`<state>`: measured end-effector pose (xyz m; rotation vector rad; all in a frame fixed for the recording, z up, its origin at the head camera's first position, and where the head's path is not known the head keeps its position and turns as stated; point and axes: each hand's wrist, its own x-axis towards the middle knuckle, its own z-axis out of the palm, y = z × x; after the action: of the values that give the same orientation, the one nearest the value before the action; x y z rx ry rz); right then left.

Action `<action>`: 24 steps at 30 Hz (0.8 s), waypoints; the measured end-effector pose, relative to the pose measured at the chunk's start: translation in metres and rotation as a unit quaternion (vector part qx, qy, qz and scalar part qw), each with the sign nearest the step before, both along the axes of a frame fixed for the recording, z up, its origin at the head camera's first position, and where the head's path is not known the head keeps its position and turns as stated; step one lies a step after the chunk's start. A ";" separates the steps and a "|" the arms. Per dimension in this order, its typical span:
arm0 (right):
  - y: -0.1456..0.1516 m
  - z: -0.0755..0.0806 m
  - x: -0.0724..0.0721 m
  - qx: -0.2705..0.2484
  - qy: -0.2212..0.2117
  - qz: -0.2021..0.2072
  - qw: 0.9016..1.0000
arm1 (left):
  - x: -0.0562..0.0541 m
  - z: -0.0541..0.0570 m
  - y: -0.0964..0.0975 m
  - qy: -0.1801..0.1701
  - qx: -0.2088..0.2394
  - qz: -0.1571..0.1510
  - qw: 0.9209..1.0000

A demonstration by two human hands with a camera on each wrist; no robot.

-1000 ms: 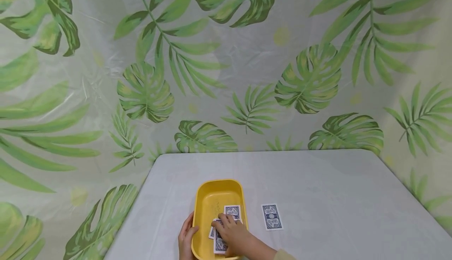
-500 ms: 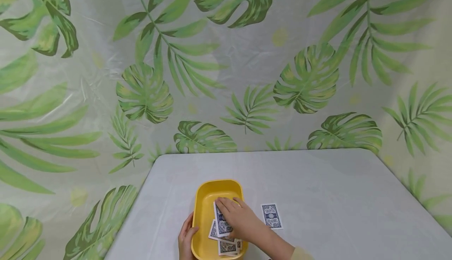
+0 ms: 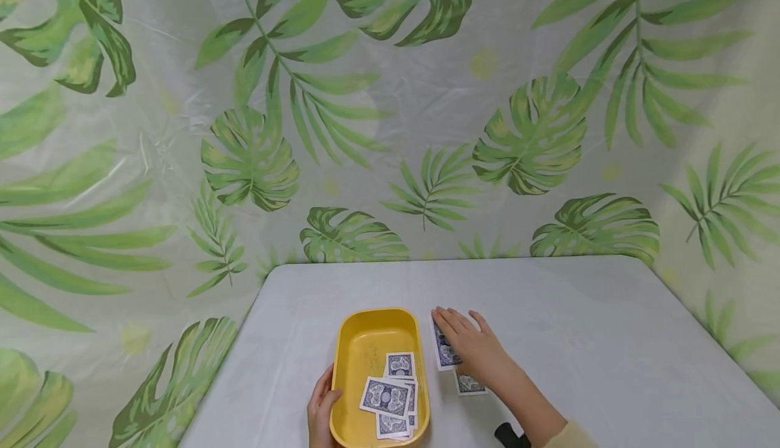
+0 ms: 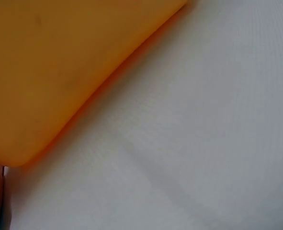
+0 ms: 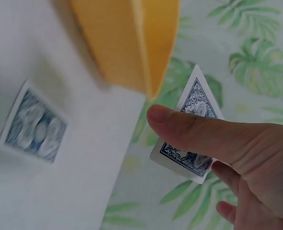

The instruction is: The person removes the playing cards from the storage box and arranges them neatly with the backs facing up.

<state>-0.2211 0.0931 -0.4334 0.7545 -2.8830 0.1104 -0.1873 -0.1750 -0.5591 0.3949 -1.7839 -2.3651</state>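
A yellow tray stands at the near middle of the table, with several blue-backed playing cards overlapping in its near right part. My left hand grips the tray's left rim, thumb over the edge. Just right of the tray, my right hand pinches one playing card; in the right wrist view the thumb presses across the back of that card. Another playing card lies face down on the table, partly covered by the held card and hand in the head view.
The table has a pale grey cover. Behind it hangs a leaf-patterned sheet. A black object, its kind unclear, shows by the right wrist at the bottom edge.
My right hand has lifted a playing card from the tray and carried it right, over the tray's rim. The left hand keeps its place on the tray.
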 end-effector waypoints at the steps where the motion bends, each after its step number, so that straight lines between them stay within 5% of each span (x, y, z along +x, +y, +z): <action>1: 0.006 -0.003 -0.002 0.000 -0.010 -0.008 1.000 | 0.000 0.000 0.000 0.002 0.004 0.001 1.000; 10: 0.059 -0.042 -0.021 0.018 -0.071 -0.031 0.997 | 0.001 0.001 0.000 0.019 0.042 0.001 0.999; 24: 0.078 -0.069 -0.030 0.075 -0.196 -0.047 0.977 | 0.001 0.000 0.000 0.019 0.032 -0.002 0.999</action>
<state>-0.2512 0.1711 -0.5027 0.6833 -3.3298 0.0324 -0.1863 -0.1746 -0.5590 0.3518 -1.6982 -2.4215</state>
